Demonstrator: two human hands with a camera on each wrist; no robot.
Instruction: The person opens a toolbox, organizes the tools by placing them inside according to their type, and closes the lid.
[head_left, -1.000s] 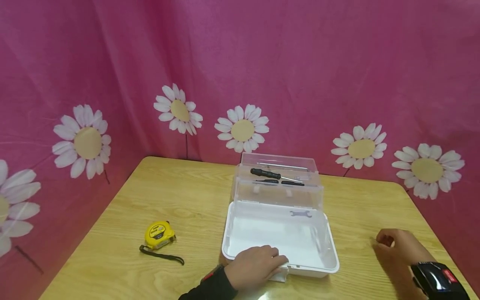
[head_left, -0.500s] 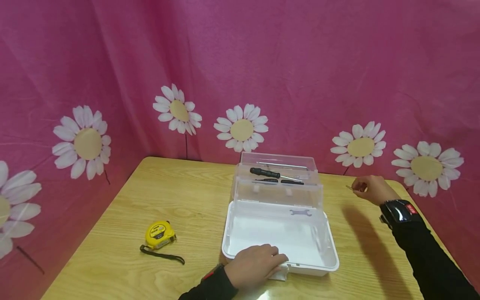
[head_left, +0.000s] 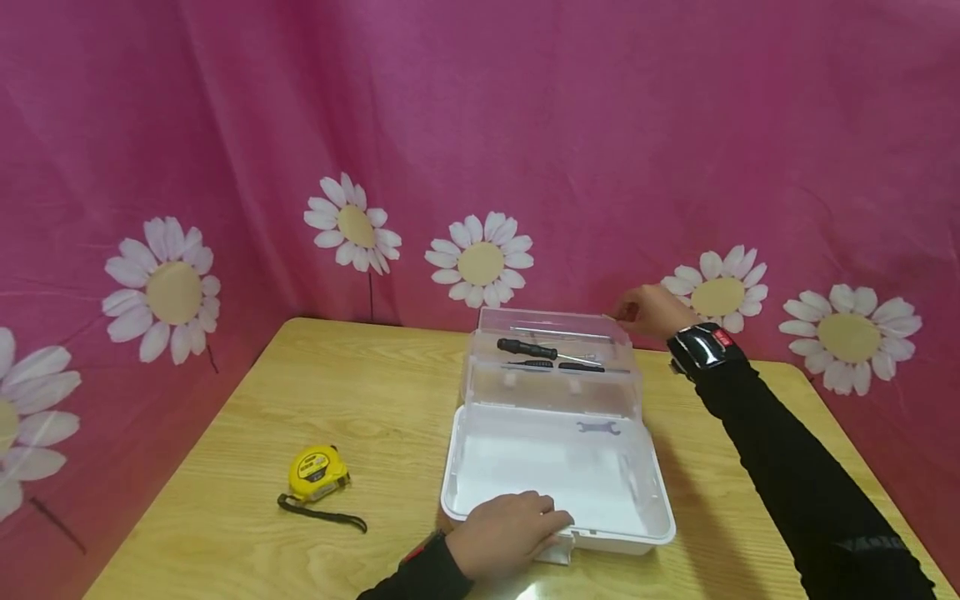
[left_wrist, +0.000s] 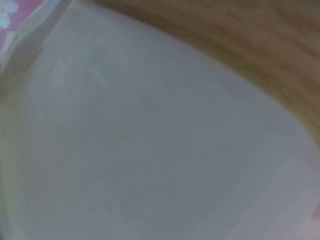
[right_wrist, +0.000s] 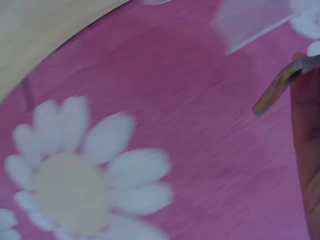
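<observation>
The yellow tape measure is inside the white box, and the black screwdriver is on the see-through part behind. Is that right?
Not quite: the yellow tape measure isn't inside the white box. The head view shows it lying on the table, to the left of the box. The black screwdriver is on the see-through part behind, as you said.

Right sleeve (head_left: 783,467): long, black, close-fitting; faint grey marking (head_left: 870,543) on the forearm, illegible. Right wrist unit (head_left: 702,347): dark strap, glossy black face, red label (head_left: 722,337) with pale characters. Left sleeve (head_left: 427,577): black. Left wrist unit: dark, red patch (head_left: 420,548), partly visible. Left grip (head_left: 510,533), right grip (head_left: 654,311): bare.
</observation>
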